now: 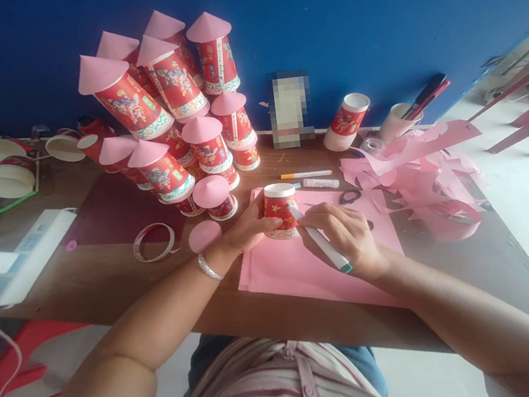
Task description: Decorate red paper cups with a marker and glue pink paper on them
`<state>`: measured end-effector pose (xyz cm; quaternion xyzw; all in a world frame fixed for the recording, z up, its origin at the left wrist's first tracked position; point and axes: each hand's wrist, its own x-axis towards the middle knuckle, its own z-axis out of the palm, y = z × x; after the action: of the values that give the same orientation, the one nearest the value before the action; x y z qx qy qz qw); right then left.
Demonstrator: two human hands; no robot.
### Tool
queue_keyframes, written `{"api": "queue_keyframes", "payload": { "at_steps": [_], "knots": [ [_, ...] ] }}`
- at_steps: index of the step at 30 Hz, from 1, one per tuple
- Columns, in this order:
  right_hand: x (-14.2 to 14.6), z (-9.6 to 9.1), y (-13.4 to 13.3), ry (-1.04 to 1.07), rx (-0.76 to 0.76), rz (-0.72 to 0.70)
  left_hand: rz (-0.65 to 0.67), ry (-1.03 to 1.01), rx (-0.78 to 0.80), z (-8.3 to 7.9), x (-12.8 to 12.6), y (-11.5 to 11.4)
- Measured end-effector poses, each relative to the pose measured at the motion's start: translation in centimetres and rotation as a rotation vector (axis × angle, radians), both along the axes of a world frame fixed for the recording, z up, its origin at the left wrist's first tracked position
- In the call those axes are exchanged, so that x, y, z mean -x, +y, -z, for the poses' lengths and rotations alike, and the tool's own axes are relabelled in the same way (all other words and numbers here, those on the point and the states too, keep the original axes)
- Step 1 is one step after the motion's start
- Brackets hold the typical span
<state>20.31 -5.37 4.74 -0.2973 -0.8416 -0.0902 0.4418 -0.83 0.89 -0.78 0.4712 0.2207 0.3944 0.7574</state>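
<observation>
A red printed paper cup [281,206] with a white rim stands in front of me over pink paper. My left hand [253,225] is closed around its left side, thumb across the front. My right hand [344,231] grips what looks like a white utility knife [325,249] with a green end. Its pale pointed tip meets the right part of the cup's front. A stack of pink sheets [272,264] lies under both hands. Black-handled scissors [350,196] rest just beyond my right hand. Left of the cup is a pink paper disc [204,236].
Stacked red cups with pink cone tops [153,103] rise at the back left. A tape roll [153,242] and power strip [27,257] lie left. Beyond the cup are an orange marker [307,174] and glue stick [321,183]. Pink scraps [433,173] are heaped right, near a pen cup [399,120].
</observation>
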Motion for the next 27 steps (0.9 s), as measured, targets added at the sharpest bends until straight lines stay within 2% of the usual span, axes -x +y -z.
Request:
{"api": "queue_keyframes", "payload": {
  "at_steps": [19, 27],
  "knots": [
    [-0.19, -0.08, -0.04, -0.013, 0.019, 0.002, 0.004, 0.000, 0.058, -0.75, 0.08, -0.09],
    [0.10, 0.12, -0.20, 0.011, -0.028, -0.029, 0.012, 0.028, -0.066, -0.07, 0.07, 0.10]
  ]
}}
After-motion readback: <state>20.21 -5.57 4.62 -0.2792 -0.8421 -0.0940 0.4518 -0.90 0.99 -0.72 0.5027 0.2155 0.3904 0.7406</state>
